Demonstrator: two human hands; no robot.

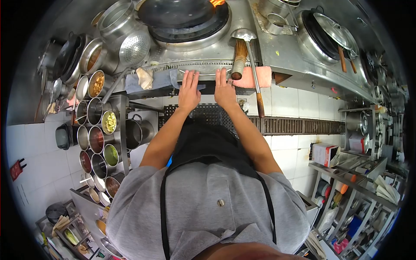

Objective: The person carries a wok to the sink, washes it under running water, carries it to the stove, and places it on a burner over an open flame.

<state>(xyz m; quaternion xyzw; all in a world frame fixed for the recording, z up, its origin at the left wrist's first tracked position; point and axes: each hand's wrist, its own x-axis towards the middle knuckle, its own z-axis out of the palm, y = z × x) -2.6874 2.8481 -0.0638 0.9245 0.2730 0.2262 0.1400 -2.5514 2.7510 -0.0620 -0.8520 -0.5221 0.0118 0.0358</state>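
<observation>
My left hand (189, 89) lies with fingers stretched out on the front edge of the steel stove (190, 56), beside a folded blue cloth (162, 79). A short way to its right, my right hand (225, 89) rests on the same edge, fingers extended and nothing visibly held. Close to that hand are a bristle brush (239, 58), a long-handled ladle (255, 71) and a pink towel (258, 77). Behind both hands a dark wok (175, 13) sits over the burner ring, with flame at its right. A crumpled whitish cloth (144, 79) lies on the blue one.
On the left, a perforated skimmer (134, 50) leans by several steel pots of ingredients, including a pot of chopped green pieces (109, 122). A second wok station (325, 37) with a lid stands at right. A floor grate (303, 126) and metal shelving (346, 186) lie behind.
</observation>
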